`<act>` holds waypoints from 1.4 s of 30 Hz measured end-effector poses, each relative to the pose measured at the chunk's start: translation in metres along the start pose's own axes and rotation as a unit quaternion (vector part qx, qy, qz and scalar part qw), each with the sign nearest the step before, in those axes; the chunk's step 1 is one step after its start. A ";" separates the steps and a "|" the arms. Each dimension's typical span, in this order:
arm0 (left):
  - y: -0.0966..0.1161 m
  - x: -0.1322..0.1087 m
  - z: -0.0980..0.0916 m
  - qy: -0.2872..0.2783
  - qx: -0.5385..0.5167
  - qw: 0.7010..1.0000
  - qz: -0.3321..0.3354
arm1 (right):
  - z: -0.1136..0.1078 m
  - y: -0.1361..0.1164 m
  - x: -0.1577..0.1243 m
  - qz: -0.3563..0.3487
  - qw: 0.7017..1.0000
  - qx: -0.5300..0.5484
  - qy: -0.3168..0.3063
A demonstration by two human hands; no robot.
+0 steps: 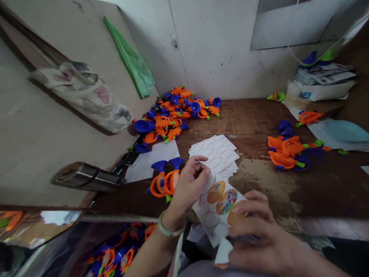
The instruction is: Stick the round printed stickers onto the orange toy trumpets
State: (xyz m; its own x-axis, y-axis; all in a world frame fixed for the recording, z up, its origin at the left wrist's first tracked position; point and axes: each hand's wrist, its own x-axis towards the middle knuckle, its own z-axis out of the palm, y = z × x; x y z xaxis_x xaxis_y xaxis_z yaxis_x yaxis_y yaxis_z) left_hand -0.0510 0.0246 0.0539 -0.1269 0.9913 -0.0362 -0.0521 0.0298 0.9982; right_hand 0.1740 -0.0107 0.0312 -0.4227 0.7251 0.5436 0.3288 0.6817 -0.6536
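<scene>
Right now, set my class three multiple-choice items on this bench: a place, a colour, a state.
1. Where is the stack of printed sheets? A) green bag B) wooden table C) floor
2. What colour are the toy horns' bells beside the left hand? A) red B) yellow C) blue
3. The label sheet is: A) taped to the wall B) under the toys C) held by the right hand

1 B: the stack rests on the tabletop. 2 C: both flared bells show blue. 3 C: its fingers press the sheet's edge.
</scene>
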 end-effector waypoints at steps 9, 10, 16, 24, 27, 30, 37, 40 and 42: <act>-0.001 0.007 0.007 -0.059 0.067 0.994 0.063 | 0.027 0.036 0.022 0.003 0.998 -0.024 0.059; -0.001 0.007 0.006 -0.066 0.092 0.991 0.064 | 0.030 0.038 0.020 0.019 0.998 -0.017 0.058; 0.008 0.008 0.006 -0.110 0.123 0.984 0.065 | 0.031 0.028 0.024 0.011 0.993 0.032 0.110; 0.012 0.016 0.013 -0.104 0.022 0.994 -0.013 | 0.030 0.023 0.045 -0.018 0.990 -0.003 0.143; 0.012 0.021 0.015 -0.095 0.007 0.995 -0.014 | 0.032 0.026 0.047 -0.044 0.985 -0.032 0.161; 0.011 0.026 0.016 -0.099 0.007 0.995 -0.011 | 0.033 0.034 0.046 -0.059 0.979 -0.049 0.187; 0.008 0.043 0.019 -0.098 0.020 0.995 -0.010 | 0.035 0.058 0.045 -0.113 0.970 -0.057 0.207; 0.012 0.056 0.017 -0.074 0.038 0.996 0.023 | 0.032 0.057 0.049 -0.102 0.970 -0.059 0.212; 0.014 0.067 0.014 -0.069 0.069 0.994 0.054 | 0.029 0.053 0.049 -0.082 0.971 -0.066 0.216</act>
State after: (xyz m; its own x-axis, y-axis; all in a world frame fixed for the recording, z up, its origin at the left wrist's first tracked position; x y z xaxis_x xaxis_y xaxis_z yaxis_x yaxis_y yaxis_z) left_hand -0.0464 0.0929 0.0662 0.0130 0.9976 0.0687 0.0930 -0.0696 0.9932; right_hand 0.1463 0.0587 0.0079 -0.0952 0.5593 0.8235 0.4037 0.7778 -0.4817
